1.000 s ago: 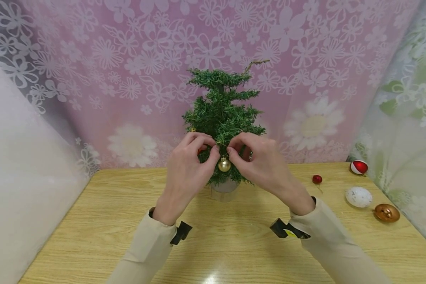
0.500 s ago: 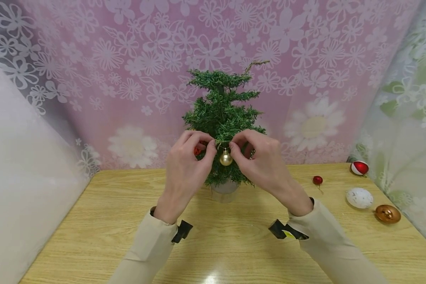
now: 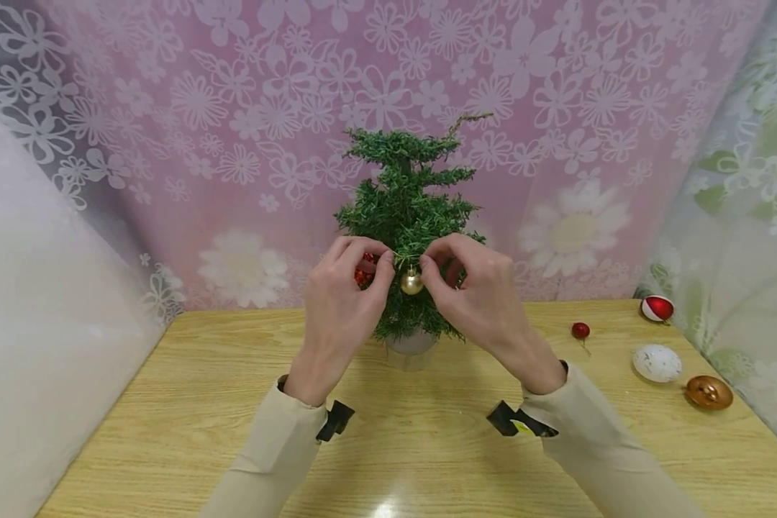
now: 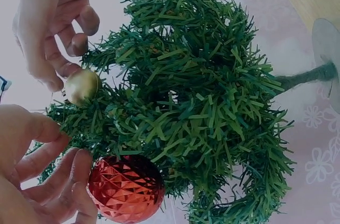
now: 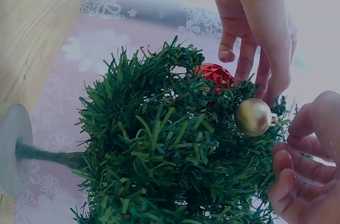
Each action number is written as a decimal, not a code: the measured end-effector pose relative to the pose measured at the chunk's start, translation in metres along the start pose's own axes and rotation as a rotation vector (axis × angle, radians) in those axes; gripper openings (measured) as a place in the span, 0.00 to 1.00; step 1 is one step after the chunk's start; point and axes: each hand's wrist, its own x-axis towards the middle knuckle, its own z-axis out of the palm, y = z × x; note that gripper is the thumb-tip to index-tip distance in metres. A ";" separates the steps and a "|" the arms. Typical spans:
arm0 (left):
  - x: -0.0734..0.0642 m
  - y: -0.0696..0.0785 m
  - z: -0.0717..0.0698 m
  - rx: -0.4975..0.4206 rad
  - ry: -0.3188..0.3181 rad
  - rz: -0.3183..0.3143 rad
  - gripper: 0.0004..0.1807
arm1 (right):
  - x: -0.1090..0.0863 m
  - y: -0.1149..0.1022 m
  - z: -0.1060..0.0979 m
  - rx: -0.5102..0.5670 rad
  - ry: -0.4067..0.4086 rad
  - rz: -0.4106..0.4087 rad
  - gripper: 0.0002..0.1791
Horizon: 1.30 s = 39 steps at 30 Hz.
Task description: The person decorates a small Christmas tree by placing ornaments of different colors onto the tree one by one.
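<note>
A small gold bauble hangs on a thin cord in front of a small artificial Christmas tree. My left hand pinches the cord from one side between thumb and index finger. On the other side my right hand pinches it in the same way, so the cord spans between the fingertips at a front branch. In the left wrist view the bauble's shiny ball lies against the green needles. A red faceted bauble hangs on the tree close to my left fingers, mostly hidden behind them in the head view.
The tree's grey pot stands on the wooden table. To the right lie a small red ball, a red and white ball, a white speckled ornament and a copper one. A floral curtain hangs behind.
The gold bauble has risen a little towards the branch. Both hands have lifted slightly and their pinching fingertips have drawn farther apart, spreading the cord.
</note>
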 end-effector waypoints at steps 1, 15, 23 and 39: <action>0.000 0.000 0.000 0.008 -0.006 -0.005 0.07 | 0.000 0.000 0.000 -0.005 -0.001 0.006 0.02; -0.005 -0.003 -0.005 0.022 -0.091 0.010 0.06 | -0.007 -0.002 -0.002 -0.079 -0.098 -0.005 0.02; -0.009 0.001 -0.008 -0.008 -0.035 0.108 0.09 | -0.018 0.006 -0.011 0.046 -0.078 -0.046 0.06; -0.006 0.004 -0.001 0.140 -0.001 0.215 0.08 | -0.051 0.038 -0.044 0.030 0.005 -0.132 0.16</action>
